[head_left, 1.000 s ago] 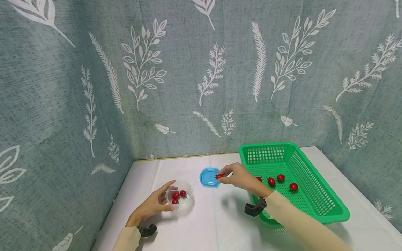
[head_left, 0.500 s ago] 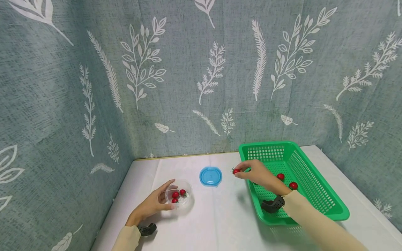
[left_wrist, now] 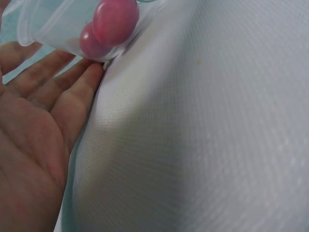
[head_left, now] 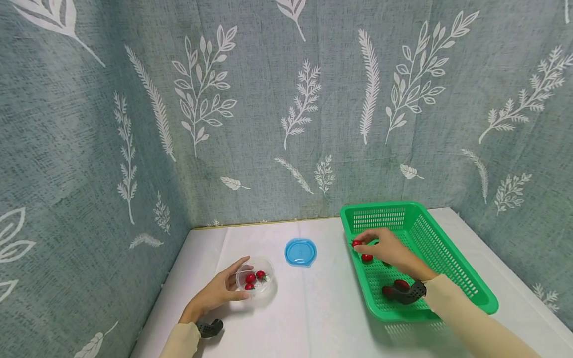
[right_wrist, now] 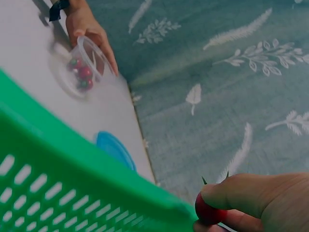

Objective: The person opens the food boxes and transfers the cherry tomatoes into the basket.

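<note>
My left hand grips a clear round plastic container on the table, thumb on the near side and fingers on the far side. Inside it lie three red cherry tomatoes. In the left wrist view, fingertips reach the wall of the container. Between thumb and fingers, my right hand pinches one cherry tomato with green sepals. That hand is over the left side of a green plastic basket. Several more tomatoes lie on the basket floor, partly hidden by the hand and wrist.
A blue lid lies on the white tablecloth between the container and the basket. Patterned grey-green fabric stands behind the table and along its left side. The basket's raised wall rises close to the right hand.
My right hand has moved right, carrying the cherry tomato from beside the blue lid to over the left part of the basket. The left hand and container have stayed in place.
</note>
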Tool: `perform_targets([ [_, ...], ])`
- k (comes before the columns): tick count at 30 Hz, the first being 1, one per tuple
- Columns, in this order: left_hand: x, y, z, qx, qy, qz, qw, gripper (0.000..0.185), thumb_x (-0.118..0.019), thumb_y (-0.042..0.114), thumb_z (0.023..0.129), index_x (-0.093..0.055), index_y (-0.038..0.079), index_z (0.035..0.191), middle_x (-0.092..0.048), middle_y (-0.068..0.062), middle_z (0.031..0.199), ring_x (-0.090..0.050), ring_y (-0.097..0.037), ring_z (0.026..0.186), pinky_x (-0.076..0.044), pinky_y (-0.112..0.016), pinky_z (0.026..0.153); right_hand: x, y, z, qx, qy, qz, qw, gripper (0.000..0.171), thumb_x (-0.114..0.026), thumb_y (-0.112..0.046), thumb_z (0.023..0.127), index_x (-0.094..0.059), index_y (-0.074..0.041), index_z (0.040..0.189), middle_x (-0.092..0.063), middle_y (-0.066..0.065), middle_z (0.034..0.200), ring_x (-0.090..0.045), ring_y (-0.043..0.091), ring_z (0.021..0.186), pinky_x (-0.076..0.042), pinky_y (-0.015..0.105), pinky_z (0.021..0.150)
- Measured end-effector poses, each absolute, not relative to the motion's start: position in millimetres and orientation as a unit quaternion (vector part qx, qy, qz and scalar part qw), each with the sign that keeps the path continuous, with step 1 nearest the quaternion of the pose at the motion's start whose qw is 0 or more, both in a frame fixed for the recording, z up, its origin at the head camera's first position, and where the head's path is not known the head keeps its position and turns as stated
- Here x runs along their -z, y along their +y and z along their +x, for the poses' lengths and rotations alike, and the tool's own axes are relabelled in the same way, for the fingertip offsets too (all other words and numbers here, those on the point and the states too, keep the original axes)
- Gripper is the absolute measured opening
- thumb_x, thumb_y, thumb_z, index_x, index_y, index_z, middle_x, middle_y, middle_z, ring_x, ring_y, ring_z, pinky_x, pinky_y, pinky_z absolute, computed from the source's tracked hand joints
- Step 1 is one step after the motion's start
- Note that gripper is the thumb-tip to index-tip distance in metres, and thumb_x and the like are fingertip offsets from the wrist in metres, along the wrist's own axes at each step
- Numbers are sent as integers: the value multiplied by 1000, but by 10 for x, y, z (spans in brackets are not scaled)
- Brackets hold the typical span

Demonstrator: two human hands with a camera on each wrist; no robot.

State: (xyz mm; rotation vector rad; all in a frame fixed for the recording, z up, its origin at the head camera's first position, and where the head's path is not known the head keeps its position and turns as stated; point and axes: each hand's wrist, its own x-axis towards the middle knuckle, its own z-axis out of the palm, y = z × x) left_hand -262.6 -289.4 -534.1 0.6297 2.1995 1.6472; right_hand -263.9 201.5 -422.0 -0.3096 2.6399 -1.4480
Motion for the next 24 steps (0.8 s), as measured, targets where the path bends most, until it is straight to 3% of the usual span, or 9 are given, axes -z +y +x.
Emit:
perform_targets([
  [4, 5337, -2892, -2625, -574, 772, 220, 159, 98, -82, 11, 89, -21, 17, 165, -38, -20, 159, -32, -40, 149, -33, -31, 117, 4264, 2148, -2644, 479, 870, -103, 56, 30, -78, -30, 94, -74, -11, 115, -65, 10, 113, -40, 17, 57, -41, 36, 52],
  [8, 5338, -2892, -2622, -574, 772, 223, 158, 98, -82, 11, 89, -21, 17, 166, -38, -21, 158, -32, -40, 149, -37, -20, 111, 4289, 2259, -2631, 461, 880, -104, 42, 31, -78, -32, 94, -74, -10, 116, -66, 9, 113, -57, 25, 86, -49, 39, 67],
  [12, 5340, -2889, -2620, -573, 773, 222, 157, 100, -83, 11, 88, -20, 16, 166, -38, -20, 158, -34, -38, 148, -38, -15, 107, 4310, 2344, -2612, 438, 893, -102, 26, 29, -78, -32, 93, -75, -12, 115, -68, 7, 112, -59, 30, 108, -51, 38, 78],
  [24, 5351, -2901, -2631, -568, 777, 221, 159, 99, -81, 11, 90, -18, 15, 166, -38, -19, 159, -29, -40, 150, -35, -20, 111, 4389, 2580, -2526, 436, 894, -91, 40, 33, -76, -27, 95, -72, -5, 120, -69, 9, 110, -62, 30, 91, -56, 43, 67],
])
